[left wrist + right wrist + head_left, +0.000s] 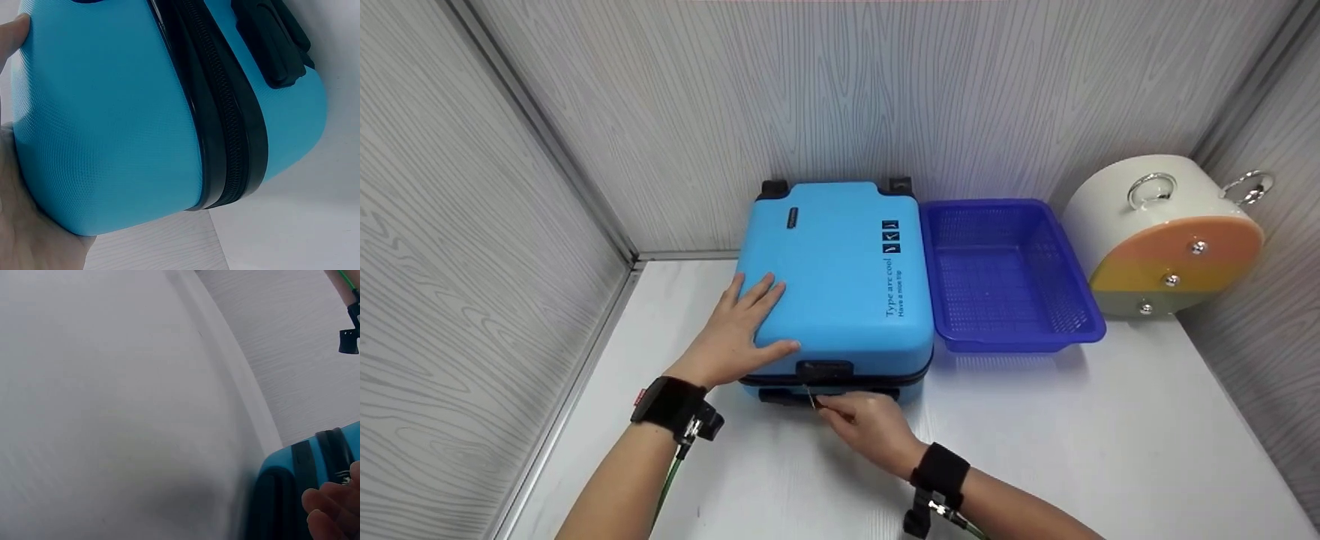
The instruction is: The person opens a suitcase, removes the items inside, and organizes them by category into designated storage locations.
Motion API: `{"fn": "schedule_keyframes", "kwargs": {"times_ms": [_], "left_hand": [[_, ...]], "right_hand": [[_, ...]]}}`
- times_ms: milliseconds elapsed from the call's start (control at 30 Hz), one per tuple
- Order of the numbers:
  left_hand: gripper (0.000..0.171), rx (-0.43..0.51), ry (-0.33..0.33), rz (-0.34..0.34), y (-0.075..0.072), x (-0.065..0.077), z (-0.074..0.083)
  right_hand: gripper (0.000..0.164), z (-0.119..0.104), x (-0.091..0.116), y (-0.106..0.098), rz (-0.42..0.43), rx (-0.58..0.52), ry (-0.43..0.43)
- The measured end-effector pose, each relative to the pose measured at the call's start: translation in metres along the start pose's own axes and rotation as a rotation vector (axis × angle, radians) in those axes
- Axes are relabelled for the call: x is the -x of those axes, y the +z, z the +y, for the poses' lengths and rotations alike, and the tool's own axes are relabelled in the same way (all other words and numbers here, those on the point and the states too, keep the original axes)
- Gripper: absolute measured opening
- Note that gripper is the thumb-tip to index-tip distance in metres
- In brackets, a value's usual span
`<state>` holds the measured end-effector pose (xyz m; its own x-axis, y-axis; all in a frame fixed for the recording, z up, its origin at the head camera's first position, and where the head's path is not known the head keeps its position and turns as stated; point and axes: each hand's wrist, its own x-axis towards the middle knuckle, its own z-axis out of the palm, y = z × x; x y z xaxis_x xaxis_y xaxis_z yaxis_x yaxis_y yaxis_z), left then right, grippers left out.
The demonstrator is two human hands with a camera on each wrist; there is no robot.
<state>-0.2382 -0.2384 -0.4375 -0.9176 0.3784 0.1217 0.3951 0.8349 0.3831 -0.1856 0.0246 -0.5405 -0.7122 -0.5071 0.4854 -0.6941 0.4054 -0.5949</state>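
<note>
On the left, a person's left hand (727,334) is laid on the near left part of a blue suitcase (825,277); its grip is released, with the fingers spread flat. The suitcase is set flat on a white counter (1110,420), with two wheels (775,189) turned toward the back. Its lid is down, so its contents are hidden. In the left wrist view, the zip (225,112) appears to be closed around the near left corner.

At the middle of the front seam, what seems to be a thin zip pull (810,396) is pinched by the right hand (877,431), whose grip is clenched on it. The zip work is judged to be under way; whether the zip is being opened or closed, and how much of its run is left, cannot be told.

Just right of the suitcase, a purple basket (1012,341) is placed, open at the top, its mesh bottom exposed to view. At the far right, a rounded cream box (1110,195) is seen, fronted in orange, yellow and green; its inside is not shown.
</note>
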Motion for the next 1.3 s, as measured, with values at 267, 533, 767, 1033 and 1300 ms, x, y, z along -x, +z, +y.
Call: {"fn": "schedule_keyframes", "kwargs": {"times_ms": [267, 533, 767, 1033, 1300], "left_hand": [[0.099, -0.011, 0.002, 0.003, 0.002, 0.000, 0.000], [0.098, -0.003, -0.006, 0.004, 0.002, -0.001, 0.000], [0.098, -0.025, -0.010, 0.055, 0.008, 0.001, 0.000], [0.087, -0.002, -0.040, 0.281, 0.037, 0.021, 0.005], [0.074, 0.092, -0.074, 0.647, 0.098, 0.067, 0.013]], "right_hand": [[0.061, 0.013, -0.025, -0.089, 0.204, 0.268, -0.447], [0.123, 0.044, -0.062, -0.125, -0.111, 0.452, -0.211], [0.111, 0.050, -0.070, -0.118, -0.156, 0.533, -0.275], [0.102, 0.051, -0.068, -0.114, -0.107, 0.528, -0.303], [0.100, 0.049, -0.068, -0.111, -0.097, 0.522, -0.291]]}}
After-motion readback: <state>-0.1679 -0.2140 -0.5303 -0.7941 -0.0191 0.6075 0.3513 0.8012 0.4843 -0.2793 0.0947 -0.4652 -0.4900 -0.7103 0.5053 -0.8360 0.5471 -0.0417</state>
